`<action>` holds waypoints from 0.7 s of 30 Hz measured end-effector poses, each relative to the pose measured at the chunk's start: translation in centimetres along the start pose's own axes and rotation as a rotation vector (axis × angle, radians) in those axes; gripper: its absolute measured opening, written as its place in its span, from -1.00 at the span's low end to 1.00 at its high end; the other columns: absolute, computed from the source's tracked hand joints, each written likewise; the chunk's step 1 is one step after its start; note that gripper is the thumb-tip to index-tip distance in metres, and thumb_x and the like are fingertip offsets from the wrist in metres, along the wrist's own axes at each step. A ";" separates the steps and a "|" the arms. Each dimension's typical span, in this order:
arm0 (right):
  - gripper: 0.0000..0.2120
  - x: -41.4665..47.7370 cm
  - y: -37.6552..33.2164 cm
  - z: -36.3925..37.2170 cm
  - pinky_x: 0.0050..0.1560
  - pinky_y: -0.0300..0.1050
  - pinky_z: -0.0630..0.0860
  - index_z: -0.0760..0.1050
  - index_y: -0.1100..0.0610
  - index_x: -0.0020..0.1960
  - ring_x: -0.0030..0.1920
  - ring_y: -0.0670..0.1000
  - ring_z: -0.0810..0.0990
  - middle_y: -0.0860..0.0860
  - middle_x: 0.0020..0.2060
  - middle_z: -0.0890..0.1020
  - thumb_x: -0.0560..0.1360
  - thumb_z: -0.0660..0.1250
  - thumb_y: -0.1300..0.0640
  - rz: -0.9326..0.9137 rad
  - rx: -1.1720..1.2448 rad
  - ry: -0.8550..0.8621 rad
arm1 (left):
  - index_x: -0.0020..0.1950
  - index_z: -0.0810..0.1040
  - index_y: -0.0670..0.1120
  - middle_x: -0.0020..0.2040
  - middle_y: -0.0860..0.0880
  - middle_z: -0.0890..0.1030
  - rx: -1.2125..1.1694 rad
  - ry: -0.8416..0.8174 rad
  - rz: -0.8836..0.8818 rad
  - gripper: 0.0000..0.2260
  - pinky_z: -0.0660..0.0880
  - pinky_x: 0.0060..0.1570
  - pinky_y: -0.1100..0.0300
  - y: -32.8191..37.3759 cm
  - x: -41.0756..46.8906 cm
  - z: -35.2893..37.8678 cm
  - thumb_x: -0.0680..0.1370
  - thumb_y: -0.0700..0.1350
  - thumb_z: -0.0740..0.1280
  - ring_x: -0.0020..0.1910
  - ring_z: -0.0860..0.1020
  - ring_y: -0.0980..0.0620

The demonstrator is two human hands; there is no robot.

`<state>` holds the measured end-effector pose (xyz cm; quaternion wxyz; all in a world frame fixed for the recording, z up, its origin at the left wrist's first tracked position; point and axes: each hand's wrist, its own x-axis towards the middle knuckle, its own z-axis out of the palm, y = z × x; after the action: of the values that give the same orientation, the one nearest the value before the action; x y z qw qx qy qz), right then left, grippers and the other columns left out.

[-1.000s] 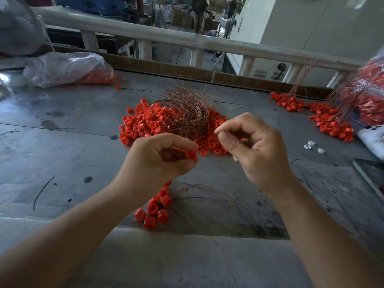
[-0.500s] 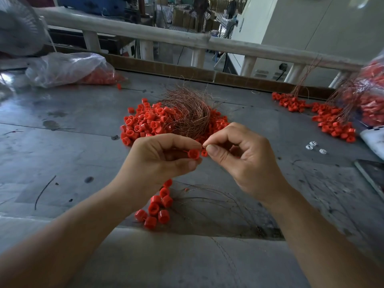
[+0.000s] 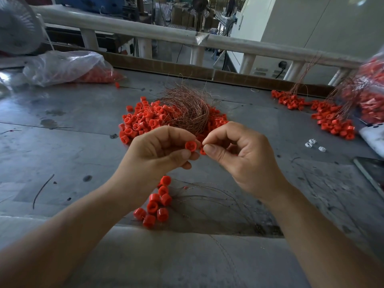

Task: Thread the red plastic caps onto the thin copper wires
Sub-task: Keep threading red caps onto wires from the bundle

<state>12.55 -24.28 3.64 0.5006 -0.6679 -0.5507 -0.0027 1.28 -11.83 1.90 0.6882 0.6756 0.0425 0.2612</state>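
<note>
While the left hand (image 3: pixel 158 157) pinches a red cap (image 3: pixel 190 146) above the table (image 3: pixel 62 154), fingers (image 3: pixel 218 133) of the right hand (image 3: pixel 239 156) pinch beside it, presumably on unseen copper wire; aim the tip squarely at the bore.

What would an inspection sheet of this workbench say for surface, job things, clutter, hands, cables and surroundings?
Surface: stained grey metal table.
Job's things: heap of red plastic caps topped by a tangle of thin copper wires; wired caps near the front edge.
Clutter: clear plastic bag of caps, far left; small white pieces, right.
Hands: left hand grips one red cap; right hand pinches what seems a wire end beside it.
Cables: black cord at a wall socket.
Surroundings: white railing, fan.
</note>
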 end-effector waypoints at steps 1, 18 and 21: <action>-0.85 0.0 0.0 0.0 -0.29 -0.42 0.35 0.48 -0.08 -0.22 -0.28 -0.20 0.49 -0.17 -0.31 0.52 0.38 0.35 0.18 0.001 -0.010 -0.006 | -0.08 0.56 -0.15 -0.24 0.00 0.67 0.001 -0.003 0.001 -0.79 0.53 -0.26 0.34 0.0 0.0 0.0 0.30 -0.22 0.33 -0.22 0.63 0.11; -0.97 -0.1 0.1 -0.1 -0.29 -0.42 0.37 0.53 0.03 -0.22 -0.31 -0.21 0.48 -0.17 -0.33 0.52 0.37 0.34 0.15 0.065 -0.031 -0.054 | -0.04 0.67 -0.01 -0.17 -0.02 0.69 -0.037 -0.054 0.015 -0.77 0.53 -0.20 0.33 -0.2 0.0 -0.3 0.36 -0.23 0.37 -0.18 0.64 0.07; -0.95 -0.1 0.1 -0.1 -0.29 -0.42 0.37 0.52 0.01 -0.23 -0.31 -0.22 0.48 -0.19 -0.34 0.51 0.36 0.35 0.15 0.066 -0.032 -0.055 | -0.01 0.65 0.01 -0.14 -0.02 0.69 -0.029 -0.059 0.018 -0.74 0.53 -0.17 0.31 -0.4 0.0 -0.4 0.36 -0.22 0.33 -0.16 0.64 0.04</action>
<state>12.69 -24.45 3.55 0.4745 -0.6934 -0.5418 0.0232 1.24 -11.43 1.53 0.6964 0.6734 0.0121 0.2480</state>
